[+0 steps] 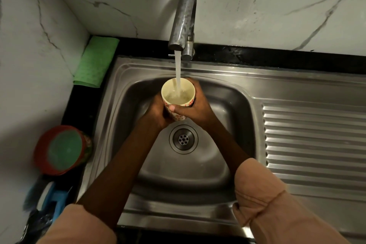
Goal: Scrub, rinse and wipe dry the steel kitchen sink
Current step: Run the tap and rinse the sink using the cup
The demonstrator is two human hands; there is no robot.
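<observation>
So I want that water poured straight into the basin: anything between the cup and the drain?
Nothing visible. Both hands hold the cup directly above the sink; the drain below is uncovered.

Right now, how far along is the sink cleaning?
Looks like rinsing. No suds show in the steel sink, so scrubbing may be done, though I can't be sure. In hand: left hand and right hand hold a cup filling under the running tap. Left: wiping dry; the green cloth lies folded in the corner.
</observation>
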